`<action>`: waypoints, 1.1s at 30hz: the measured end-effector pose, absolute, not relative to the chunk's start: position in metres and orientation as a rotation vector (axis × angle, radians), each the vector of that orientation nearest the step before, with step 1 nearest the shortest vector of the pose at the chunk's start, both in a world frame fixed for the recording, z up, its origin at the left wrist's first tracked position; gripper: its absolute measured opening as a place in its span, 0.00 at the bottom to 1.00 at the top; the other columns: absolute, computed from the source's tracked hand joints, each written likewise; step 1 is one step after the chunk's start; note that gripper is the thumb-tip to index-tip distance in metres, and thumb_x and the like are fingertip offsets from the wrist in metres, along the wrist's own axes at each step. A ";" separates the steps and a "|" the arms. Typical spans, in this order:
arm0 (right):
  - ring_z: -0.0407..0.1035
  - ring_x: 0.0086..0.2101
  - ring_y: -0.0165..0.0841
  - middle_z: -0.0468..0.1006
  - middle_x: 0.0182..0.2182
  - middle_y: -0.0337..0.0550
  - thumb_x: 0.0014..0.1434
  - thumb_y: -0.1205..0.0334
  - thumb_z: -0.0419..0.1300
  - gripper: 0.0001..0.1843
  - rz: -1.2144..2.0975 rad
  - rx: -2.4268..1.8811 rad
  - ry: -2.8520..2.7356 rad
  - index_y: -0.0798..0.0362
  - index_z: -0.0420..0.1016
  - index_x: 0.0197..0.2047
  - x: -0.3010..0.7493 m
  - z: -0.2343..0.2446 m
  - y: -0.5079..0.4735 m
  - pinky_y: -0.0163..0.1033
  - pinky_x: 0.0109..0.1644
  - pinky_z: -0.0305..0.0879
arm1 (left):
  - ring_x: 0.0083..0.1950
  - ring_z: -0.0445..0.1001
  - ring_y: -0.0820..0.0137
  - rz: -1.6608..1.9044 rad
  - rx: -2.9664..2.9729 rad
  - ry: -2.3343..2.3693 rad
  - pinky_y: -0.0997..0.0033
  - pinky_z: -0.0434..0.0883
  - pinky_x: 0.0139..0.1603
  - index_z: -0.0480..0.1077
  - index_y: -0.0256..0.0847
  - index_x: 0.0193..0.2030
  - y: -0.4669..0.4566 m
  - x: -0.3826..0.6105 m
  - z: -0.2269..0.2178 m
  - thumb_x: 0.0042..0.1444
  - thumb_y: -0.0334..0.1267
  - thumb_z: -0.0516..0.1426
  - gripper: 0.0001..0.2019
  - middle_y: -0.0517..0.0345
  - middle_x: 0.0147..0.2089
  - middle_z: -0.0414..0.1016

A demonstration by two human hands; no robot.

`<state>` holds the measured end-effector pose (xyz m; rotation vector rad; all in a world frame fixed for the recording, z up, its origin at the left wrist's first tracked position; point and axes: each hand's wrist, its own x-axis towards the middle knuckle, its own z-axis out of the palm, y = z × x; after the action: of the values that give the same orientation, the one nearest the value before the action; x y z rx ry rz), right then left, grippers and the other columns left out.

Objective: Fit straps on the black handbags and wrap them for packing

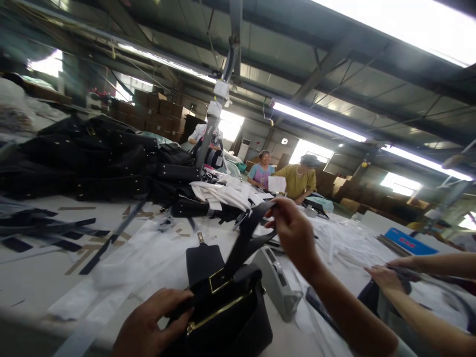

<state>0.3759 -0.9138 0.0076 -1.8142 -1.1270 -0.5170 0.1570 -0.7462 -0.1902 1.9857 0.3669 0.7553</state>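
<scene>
A black handbag (256, 317) with a gold zipper and a gold rectangular buckle stands on the table right in front of me. My left hand (152, 322) grips the bag's near left edge between thumb and fingers. Raised above the bag, my right hand (292, 230) pinches the looped black strap (247, 233), which runs up from the buckle. A black flap (204, 263) with a gold clasp at its tip lies out behind the bag. Close to the bag's right side is a grey-white device (278, 285), partly hidden by the bag and my right arm.
Black bags (74, 158) are heaped at the left, with dark strips (55, 233) before them. White strips (226, 191) lie mid-table. At right, a co-worker's hands (390, 277) handle dark material near a blue box (409, 241). Other people (297, 178) are across the table.
</scene>
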 end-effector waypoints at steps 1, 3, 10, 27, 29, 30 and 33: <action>0.72 0.26 0.30 0.77 0.31 0.38 0.63 0.67 0.54 0.09 -0.446 -1.747 -0.948 0.51 0.71 0.46 0.385 0.017 -0.918 0.34 0.30 0.68 | 0.40 0.82 0.63 0.777 1.962 0.369 0.75 0.77 0.42 0.82 0.55 0.41 -0.746 0.158 -0.190 0.54 0.50 0.65 0.10 0.61 0.41 0.85; 0.69 0.24 0.27 0.76 0.31 0.36 0.61 0.62 0.59 0.10 -0.236 -1.625 -0.805 0.51 0.70 0.46 0.397 0.035 -0.926 0.32 0.28 0.66 | 0.41 0.82 0.62 0.799 1.925 0.359 0.74 0.76 0.44 0.83 0.55 0.41 -0.748 0.160 -0.190 0.55 0.49 0.65 0.09 0.61 0.40 0.84; 0.72 0.30 0.27 0.75 0.30 0.37 0.59 0.46 0.66 0.20 0.187 -1.361 -0.836 0.54 0.75 0.45 0.402 0.070 -0.944 0.32 0.37 0.71 | 0.41 0.82 0.62 0.677 2.064 0.373 0.71 0.77 0.44 0.82 0.55 0.43 -0.743 0.168 -0.192 0.55 0.53 0.63 0.12 0.61 0.40 0.84; 0.74 0.52 0.39 0.81 0.50 0.47 0.72 0.47 0.47 0.24 0.315 -1.510 -1.565 0.52 0.76 0.56 0.367 0.008 -0.883 0.45 0.60 0.65 | 0.47 0.83 0.59 0.688 2.112 0.059 0.67 0.80 0.49 0.79 0.50 0.50 -0.763 0.238 -0.129 0.57 0.46 0.62 0.15 0.55 0.47 0.85; 0.75 0.48 0.39 0.82 0.47 0.46 0.73 0.52 0.47 0.22 0.354 -1.812 -1.714 0.51 0.79 0.53 0.374 -0.021 -0.900 0.41 0.54 0.67 | 0.52 0.82 0.55 0.720 2.034 0.127 0.62 0.78 0.55 0.80 0.49 0.50 -0.762 0.236 -0.128 0.55 0.47 0.63 0.16 0.55 0.50 0.85; 0.77 0.43 0.36 0.83 0.44 0.44 0.72 0.54 0.48 0.20 0.424 -1.892 -1.756 0.51 0.80 0.50 0.377 -0.034 -0.909 0.37 0.49 0.68 | 0.55 0.80 0.53 0.727 1.987 0.181 0.59 0.77 0.57 0.80 0.49 0.50 -0.761 0.234 -0.126 0.54 0.48 0.64 0.18 0.55 0.52 0.84; 0.76 0.32 0.30 0.83 0.33 0.36 0.69 0.59 0.54 0.14 0.339 -2.115 -1.635 0.49 0.81 0.44 0.383 -0.064 -0.935 0.29 0.36 0.66 | 0.55 0.79 0.50 0.763 1.832 0.379 0.57 0.77 0.56 0.81 0.48 0.48 -0.758 0.226 -0.118 0.49 0.55 0.66 0.22 0.56 0.51 0.85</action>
<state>0.3826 -0.9350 -0.0645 -2.1149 -1.6347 0.3394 0.2255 -0.7582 -0.1183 1.8320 0.3795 0.7631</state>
